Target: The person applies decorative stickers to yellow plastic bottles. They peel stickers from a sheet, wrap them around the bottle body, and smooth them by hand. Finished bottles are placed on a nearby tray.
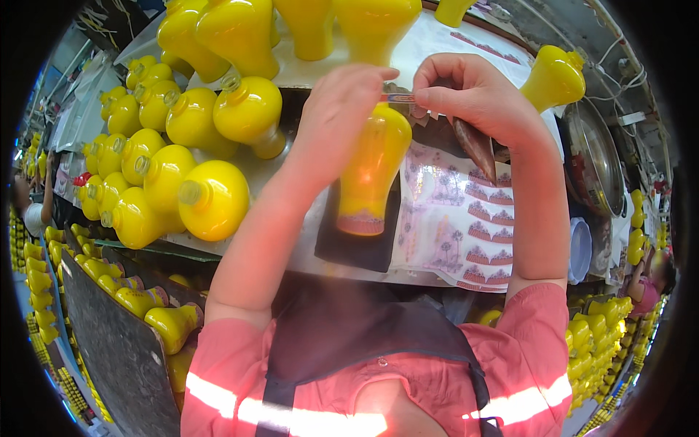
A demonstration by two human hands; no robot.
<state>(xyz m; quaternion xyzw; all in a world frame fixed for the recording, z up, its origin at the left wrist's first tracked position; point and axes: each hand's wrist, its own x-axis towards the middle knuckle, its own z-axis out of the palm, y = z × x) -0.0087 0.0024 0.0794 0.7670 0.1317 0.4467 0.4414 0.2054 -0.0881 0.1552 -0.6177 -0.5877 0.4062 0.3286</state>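
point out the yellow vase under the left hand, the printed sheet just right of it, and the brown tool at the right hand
vase (370, 167): head view, middle of its yellow body
printed sheet (448, 211): head view, near its centre
brown tool (475, 149): head view, midway along its visible part

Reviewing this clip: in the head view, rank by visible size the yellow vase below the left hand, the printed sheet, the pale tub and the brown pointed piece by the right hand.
Largest to smallest:
1. Printed sheet
2. Yellow vase, partly covered
3. Pale tub and brown pointed piece: too alike to rank
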